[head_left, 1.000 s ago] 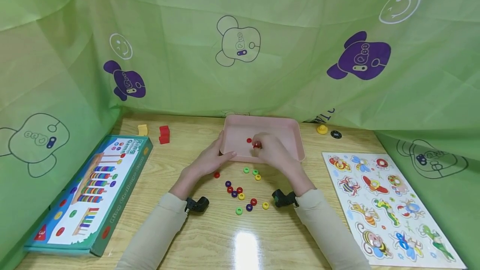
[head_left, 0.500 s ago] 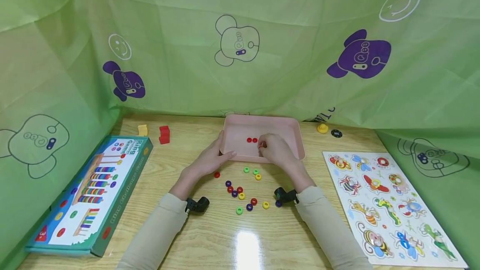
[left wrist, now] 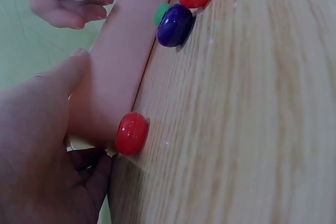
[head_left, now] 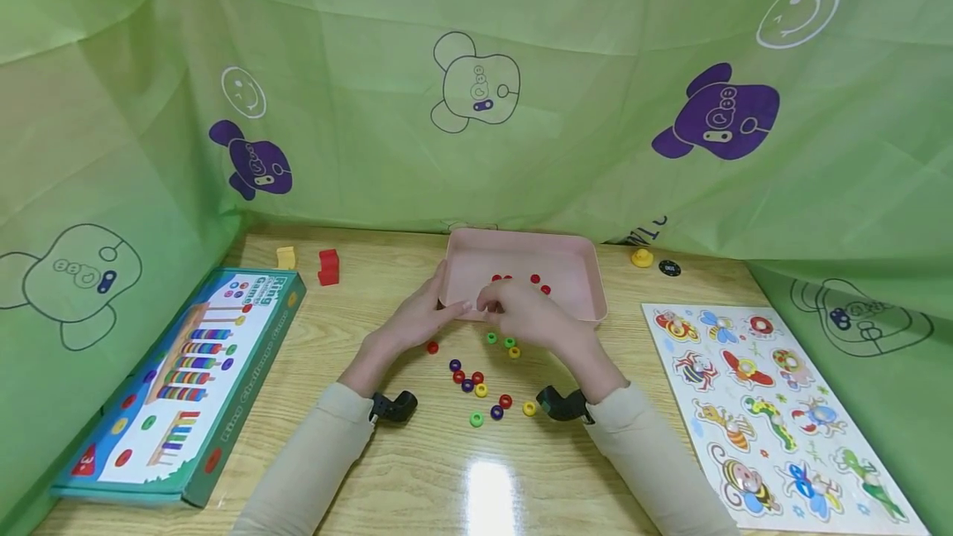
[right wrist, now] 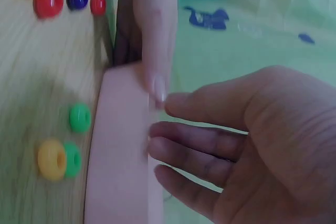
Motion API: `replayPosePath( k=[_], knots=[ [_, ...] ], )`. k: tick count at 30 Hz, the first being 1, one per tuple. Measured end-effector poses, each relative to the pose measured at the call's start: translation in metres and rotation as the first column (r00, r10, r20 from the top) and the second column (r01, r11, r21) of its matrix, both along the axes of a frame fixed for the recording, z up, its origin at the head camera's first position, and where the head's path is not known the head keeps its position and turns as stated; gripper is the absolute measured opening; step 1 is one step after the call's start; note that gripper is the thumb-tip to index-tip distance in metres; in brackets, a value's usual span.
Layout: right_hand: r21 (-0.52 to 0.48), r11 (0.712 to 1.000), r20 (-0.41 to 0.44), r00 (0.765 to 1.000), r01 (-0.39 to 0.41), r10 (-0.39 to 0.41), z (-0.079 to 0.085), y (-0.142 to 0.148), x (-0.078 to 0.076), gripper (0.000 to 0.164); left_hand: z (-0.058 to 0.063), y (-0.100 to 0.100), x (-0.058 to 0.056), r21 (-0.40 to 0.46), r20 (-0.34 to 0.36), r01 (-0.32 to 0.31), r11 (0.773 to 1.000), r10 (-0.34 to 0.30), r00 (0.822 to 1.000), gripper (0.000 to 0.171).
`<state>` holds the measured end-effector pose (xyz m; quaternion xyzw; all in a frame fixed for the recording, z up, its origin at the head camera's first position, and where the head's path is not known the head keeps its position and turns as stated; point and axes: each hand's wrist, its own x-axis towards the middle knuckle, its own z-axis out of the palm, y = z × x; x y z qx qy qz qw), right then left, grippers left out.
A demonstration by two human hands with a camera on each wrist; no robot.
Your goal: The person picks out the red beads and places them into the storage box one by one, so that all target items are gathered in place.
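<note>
A shallow pink tray (head_left: 588, 271) stands at the back of the table, with several red rings (head_left: 535, 279) inside it. My left hand (head_left: 414, 318) grips its near left corner, thumb at the front rim and fingers along the left side. Over the near rim hovers my right hand (head_left: 529, 309), close to the left thumb. In the right wrist view the right fingers (right wrist: 194, 153) are loosely bent and I see nothing between them and the thumb. Part of the tray floor is hidden under this hand. A lone red ring (left wrist: 132, 133) lies just outside the tray's near left corner.
Green rings (head_left: 491, 338), yellow rings (head_left: 529, 409), purple rings (head_left: 496, 412) and more red ones are scattered before the tray. A ring game box (head_left: 186, 379) lies left, an insect puzzle board (head_left: 774, 412) right. Red (head_left: 328, 267) and yellow blocks (head_left: 286, 258) stand back left.
My right hand has moved left from the middle of the tray to near the left thumb. The red ring it held is gone from its fingers; more red rings show in the tray.
</note>
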<state>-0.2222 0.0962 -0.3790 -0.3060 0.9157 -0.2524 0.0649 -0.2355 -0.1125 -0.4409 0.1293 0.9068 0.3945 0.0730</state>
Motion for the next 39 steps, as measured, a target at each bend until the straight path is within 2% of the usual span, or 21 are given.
replayPosePath(
  k=[7, 16, 21, 39],
  knots=[
    [0.049, 0.994, -0.008, 0.995, -0.097, 0.098, -0.003, -0.017, 0.017, 0.02, 0.0, -0.002, 0.0, -0.011, -0.033, 0.009, 1.0, -0.009, 0.999, 0.089],
    [0.146, 0.97, -0.118, 0.97, -0.195, 0.212, -0.02, -0.035, 0.024, 0.014, 0.0, -0.001, -0.002, 0.028, -0.051, 0.018, 0.999, -0.016, 0.999, 0.087],
    [0.196, 0.96, -0.149, 0.961, -0.201, 0.231, -0.027, -0.039, 0.027, 0.014, 0.0, -0.001, -0.002, 0.03, -0.044, 0.02, 0.999, -0.018, 0.999, 0.088],
    [0.246, 0.953, -0.179, 0.958, -0.177, 0.224, -0.032, -0.042, 0.03, 0.012, -0.001, -0.001, -0.001, 0.002, -0.044, 0.002, 1.0, -0.002, 0.999, 0.088]
  ],
)
